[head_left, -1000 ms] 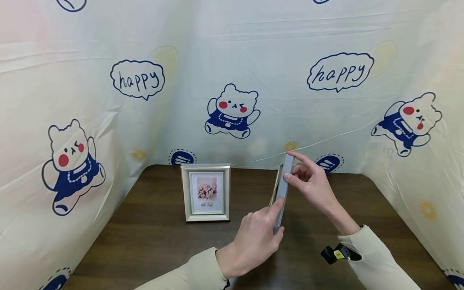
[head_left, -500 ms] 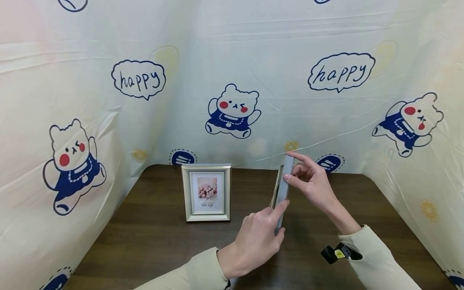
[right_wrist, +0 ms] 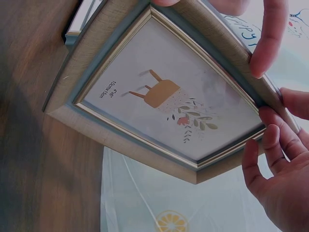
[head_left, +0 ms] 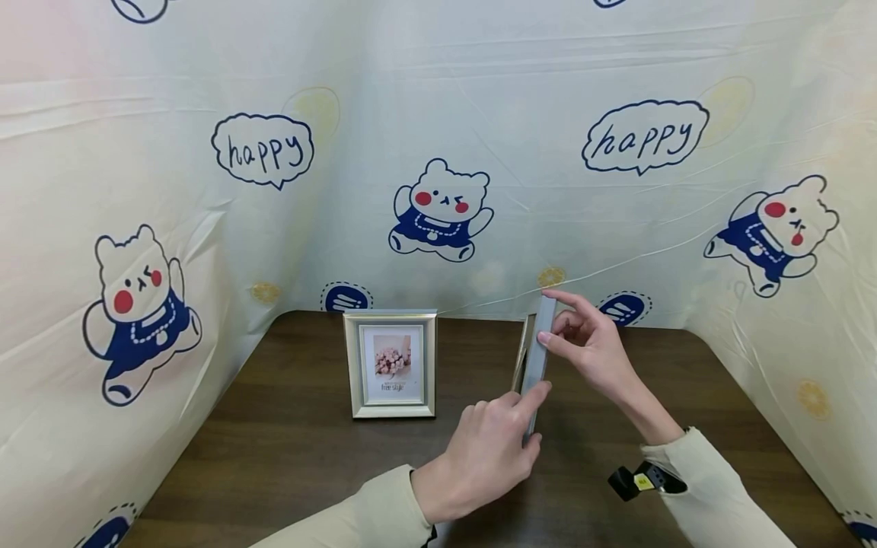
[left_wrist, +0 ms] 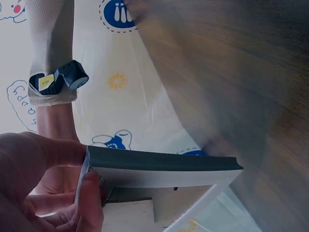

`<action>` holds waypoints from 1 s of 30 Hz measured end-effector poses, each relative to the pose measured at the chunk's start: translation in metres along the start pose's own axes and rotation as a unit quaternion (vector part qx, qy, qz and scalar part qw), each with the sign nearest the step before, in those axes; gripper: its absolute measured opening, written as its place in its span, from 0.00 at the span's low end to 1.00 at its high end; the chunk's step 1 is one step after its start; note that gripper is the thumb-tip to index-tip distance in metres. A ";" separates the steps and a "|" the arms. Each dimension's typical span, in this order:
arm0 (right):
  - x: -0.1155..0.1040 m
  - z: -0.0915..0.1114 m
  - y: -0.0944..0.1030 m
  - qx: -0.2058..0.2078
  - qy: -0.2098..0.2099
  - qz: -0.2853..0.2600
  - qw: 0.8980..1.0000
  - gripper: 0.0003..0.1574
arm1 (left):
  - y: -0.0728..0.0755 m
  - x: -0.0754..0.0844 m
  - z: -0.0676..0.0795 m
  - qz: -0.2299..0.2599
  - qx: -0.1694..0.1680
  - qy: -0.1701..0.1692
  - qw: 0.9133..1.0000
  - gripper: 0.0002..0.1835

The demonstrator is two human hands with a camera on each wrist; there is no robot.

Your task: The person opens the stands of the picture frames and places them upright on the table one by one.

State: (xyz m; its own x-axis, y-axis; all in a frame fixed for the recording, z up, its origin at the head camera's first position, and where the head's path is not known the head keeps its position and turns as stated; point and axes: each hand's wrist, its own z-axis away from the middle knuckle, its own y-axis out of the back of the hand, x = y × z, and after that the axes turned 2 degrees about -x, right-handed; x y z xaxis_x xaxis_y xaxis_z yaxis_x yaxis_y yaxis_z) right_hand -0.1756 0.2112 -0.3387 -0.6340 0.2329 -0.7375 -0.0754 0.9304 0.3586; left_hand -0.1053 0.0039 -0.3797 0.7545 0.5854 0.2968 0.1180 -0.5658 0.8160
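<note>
Both hands hold a picture frame upright, turned edge-on in the head view. The left hand grips its near lower end between thumb and fingers. Higher up, the right hand pinches it, index finger at the top corner and thumb on the grey edge. Its front shows in the right wrist view, with a silvery-gold border around a print of a chair and leaves. In the left wrist view its dark outer edge and pale recessed side appear.
A second silver picture frame, with a pink flower print, stands upright to the left on the dark wooden table. Behind and at both sides hangs a pale cloth with cartoon bears. A small black camera sits on the right wrist.
The left hand has shifted slightly to the right, its index finger moving across the frame's edge. The right hand and the standing frame look nearly the same.
</note>
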 end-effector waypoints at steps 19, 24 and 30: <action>-0.015 0.003 -0.002 -0.016 0.005 0.004 1.000 0.36 | 0.002 -0.001 0.002 -0.040 -0.008 -0.038 0.998 0.34; -0.016 0.004 -0.001 -0.019 0.003 0.011 1.000 0.36 | 0.007 -0.006 -0.001 0.042 -0.016 -0.062 0.997 0.28; -0.016 0.005 0.000 -0.013 -0.005 0.015 1.000 0.36 | 0.016 -0.016 -0.006 0.234 0.075 -0.012 0.969 0.09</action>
State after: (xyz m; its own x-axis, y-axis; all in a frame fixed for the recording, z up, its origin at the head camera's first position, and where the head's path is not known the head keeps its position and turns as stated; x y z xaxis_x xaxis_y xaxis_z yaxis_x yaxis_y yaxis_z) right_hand -0.1617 0.2092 -0.3297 -0.6279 0.2629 -0.7326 -0.0775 0.9154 0.3949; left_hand -0.1194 -0.0110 -0.3680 0.7623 0.2319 0.6043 -0.1498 -0.8450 0.5133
